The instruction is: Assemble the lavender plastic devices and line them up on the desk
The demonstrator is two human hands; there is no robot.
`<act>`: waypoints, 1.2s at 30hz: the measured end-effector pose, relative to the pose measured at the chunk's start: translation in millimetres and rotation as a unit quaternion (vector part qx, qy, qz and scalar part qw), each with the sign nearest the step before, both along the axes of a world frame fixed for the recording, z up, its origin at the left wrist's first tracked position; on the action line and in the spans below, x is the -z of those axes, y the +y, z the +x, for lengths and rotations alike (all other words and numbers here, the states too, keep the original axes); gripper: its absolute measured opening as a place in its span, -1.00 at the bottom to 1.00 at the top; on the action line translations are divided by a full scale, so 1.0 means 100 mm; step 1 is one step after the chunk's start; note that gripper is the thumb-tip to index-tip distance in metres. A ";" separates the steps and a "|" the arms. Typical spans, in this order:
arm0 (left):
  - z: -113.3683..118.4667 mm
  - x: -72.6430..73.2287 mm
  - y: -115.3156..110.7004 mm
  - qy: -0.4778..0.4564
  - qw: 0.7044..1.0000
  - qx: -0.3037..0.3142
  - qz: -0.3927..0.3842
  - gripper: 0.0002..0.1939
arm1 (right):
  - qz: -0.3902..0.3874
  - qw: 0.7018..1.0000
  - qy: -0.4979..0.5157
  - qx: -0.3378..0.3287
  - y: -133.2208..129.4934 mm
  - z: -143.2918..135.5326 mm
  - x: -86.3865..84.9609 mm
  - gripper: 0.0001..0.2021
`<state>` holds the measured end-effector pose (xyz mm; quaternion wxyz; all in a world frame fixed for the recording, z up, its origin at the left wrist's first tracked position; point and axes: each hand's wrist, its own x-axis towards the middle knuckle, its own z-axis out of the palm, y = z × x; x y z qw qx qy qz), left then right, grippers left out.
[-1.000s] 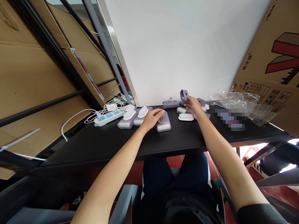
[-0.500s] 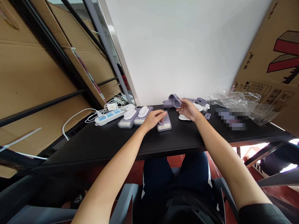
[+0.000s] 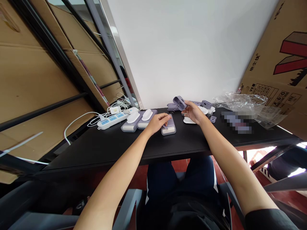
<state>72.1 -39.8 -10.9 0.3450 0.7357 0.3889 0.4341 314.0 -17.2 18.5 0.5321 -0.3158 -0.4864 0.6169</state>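
My right hand [image 3: 193, 112] is closed on a hollow purple-grey housing [image 3: 179, 103], held up over the back of the black table [image 3: 115, 147]. My left hand [image 3: 159, 123] is closed, its fingers at the upper part of a purple case [image 3: 169, 128] that lies flat. What those fingers pinch is too small to make out. A thin spring [image 3: 172, 112] shows between the hands, below the housing. Left of my left hand lie two purple cases with white oval pieces [image 3: 133, 117] [image 3: 147, 114] on top. A white ribbed piece [image 3: 188, 120] lies below my right hand.
At the left is a white power strip [image 3: 112, 120] with tangled cables. More purple housings [image 3: 206, 104] and white pieces lie behind my right hand. Clear plastic wrap [image 3: 251, 105] and a blurred packet [image 3: 237, 122] are at the right, before a large cardboard box [image 3: 275, 80].
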 end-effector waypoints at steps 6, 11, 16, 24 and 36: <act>-0.02 0.02 0.02 -0.003 1.000 0.005 -0.007 -0.55 | -0.002 1.000 -0.007 0.005 0.00 0.00 0.00 -0.72; -0.03 0.03 0.03 0.001 1.000 0.008 -0.009 -0.51 | -0.001 1.000 -0.010 0.006 -0.01 -0.01 -0.01 -0.69; -0.03 0.04 0.05 0.001 1.000 0.008 -0.007 -0.52 | -0.001 1.000 -0.019 -0.001 0.00 -0.02 0.00 -0.66; -0.03 0.03 0.04 0.006 1.000 0.006 -0.009 -0.51 | 0.000 1.000 -0.015 0.003 -0.01 -0.02 -0.01 -0.65; -0.03 0.03 0.04 -0.015 1.000 0.002 -0.005 -0.54 | 0.005 0.999 -0.037 0.015 0.00 -0.02 -0.01 -0.72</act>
